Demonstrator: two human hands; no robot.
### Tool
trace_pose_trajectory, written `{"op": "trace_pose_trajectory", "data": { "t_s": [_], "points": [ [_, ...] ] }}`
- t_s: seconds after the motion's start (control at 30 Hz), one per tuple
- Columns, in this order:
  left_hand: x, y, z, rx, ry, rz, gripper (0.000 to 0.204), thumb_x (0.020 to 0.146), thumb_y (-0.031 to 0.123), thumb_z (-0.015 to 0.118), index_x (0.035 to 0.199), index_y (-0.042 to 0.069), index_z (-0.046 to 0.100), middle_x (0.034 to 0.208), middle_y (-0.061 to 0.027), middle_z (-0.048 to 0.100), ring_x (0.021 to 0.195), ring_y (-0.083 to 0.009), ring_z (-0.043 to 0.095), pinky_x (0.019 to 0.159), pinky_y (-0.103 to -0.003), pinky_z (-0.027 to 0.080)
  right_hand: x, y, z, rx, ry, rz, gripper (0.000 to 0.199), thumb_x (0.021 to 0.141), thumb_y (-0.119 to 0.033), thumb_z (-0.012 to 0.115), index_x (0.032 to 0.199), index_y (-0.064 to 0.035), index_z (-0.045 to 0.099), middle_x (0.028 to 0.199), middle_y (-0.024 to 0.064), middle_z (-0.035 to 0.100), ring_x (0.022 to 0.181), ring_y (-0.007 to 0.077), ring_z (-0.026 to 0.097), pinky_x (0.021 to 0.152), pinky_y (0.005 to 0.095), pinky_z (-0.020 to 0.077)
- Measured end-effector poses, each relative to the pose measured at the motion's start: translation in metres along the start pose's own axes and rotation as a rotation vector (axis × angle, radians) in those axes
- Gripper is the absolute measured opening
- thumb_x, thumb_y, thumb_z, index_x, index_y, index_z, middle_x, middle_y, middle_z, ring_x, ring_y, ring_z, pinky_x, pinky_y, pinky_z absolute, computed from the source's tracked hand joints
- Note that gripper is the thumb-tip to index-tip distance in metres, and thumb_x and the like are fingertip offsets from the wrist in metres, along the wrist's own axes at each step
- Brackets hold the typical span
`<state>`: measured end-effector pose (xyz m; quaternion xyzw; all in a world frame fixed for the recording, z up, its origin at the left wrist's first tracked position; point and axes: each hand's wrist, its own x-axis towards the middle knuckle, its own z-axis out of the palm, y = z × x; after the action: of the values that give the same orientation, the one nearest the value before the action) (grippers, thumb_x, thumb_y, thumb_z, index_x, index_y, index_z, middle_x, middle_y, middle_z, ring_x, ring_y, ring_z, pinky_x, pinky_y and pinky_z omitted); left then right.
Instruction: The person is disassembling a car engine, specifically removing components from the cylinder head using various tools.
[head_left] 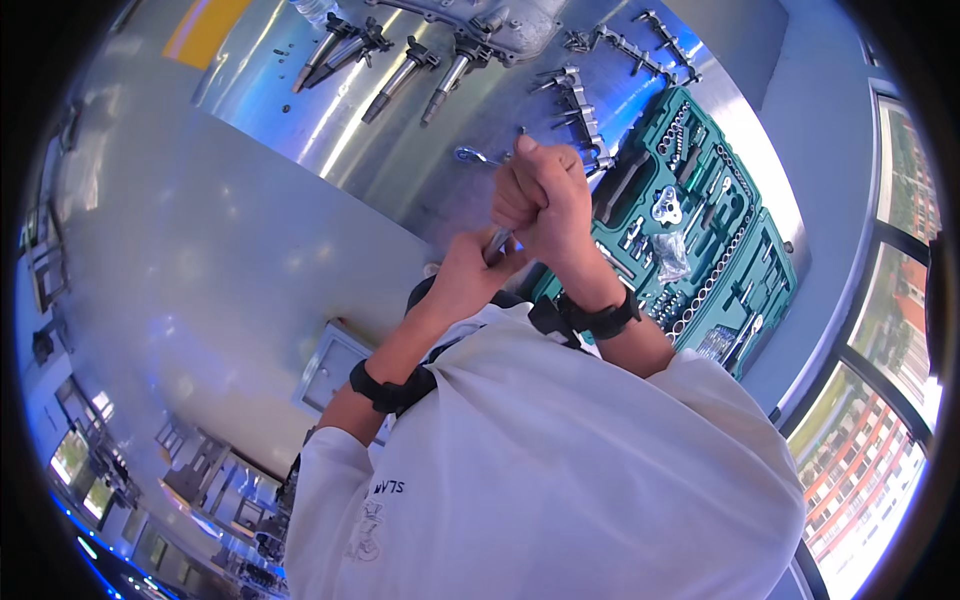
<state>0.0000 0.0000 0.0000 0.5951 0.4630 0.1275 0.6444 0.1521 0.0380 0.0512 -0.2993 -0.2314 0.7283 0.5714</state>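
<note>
My left hand (468,275) is closed, its fingers around the lower end of a short silver metal rod (497,243). Just above it, my right hand (543,200) makes a fist, and the rod's upper part runs into it. What else the fist covers is hidden. A shiny ring-headed tool (468,155) shows beside the right knuckles; its other end passes behind the hand, so I cannot tell whether it lies on the table or is gripped. Both hands are over the near edge of the metal table (400,180).
A green tool case (700,220) with sockets and a bagged part lies at the right. Several ignition coils (400,80) and a cast metal cover (520,30) lie at the far side. Toothed metal bars (580,105) sit near the case. Windows (870,380) line the right.
</note>
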Motion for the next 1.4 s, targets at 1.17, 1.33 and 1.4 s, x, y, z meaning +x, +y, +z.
{"op": "trace_pose_trajectory", "data": {
  "t_s": [1.17, 1.33, 1.4],
  "points": [
    [-0.483, -0.183, -0.06, -0.038, 1.347, 0.126, 0.025, 0.1, 0.024, 0.055, 0.095, 0.0, 0.057, 0.063, -0.0204, 0.045, 0.056, -0.0333, 0.046, 0.055, -0.042, 0.037, -0.108, 0.325, 0.324, -0.558, -1.106, 1.32, 0.052, 0.102, -0.052, 0.046, 0.09, -0.0019, 0.055, 0.072, 0.0014, 0.047, 0.049, 0.0069, 0.036, 0.043, 0.0236, 0.0286],
    [-0.548, -0.215, -0.043, 0.163, 1.611, -0.158, 0.021, 0.094, 0.024, 0.063, 0.097, 0.004, 0.057, 0.068, -0.0153, 0.055, 0.06, -0.0375, 0.054, 0.056, -0.044, 0.044, -0.146, 0.396, 0.383, -0.635, -1.04, 1.563, 0.05, 0.103, -0.048, 0.047, 0.093, 0.0003, 0.057, 0.073, 0.0035, 0.05, 0.05, 0.0081, 0.038, 0.043, 0.0234, 0.0308],
    [-0.564, -0.224, -0.044, 0.301, 1.72, -0.251, 0.024, 0.091, 0.025, 0.067, 0.097, 0.005, 0.057, 0.068, -0.0127, 0.059, 0.059, -0.0372, 0.058, 0.055, -0.045, 0.046, -0.157, 0.42, 0.405, -0.644, -1.041, 1.661, 0.05, 0.103, -0.048, 0.047, 0.094, 0.0, 0.058, 0.072, 0.0037, 0.05, 0.049, 0.0088, 0.039, 0.043, 0.0235, 0.0315]
  ]
}}
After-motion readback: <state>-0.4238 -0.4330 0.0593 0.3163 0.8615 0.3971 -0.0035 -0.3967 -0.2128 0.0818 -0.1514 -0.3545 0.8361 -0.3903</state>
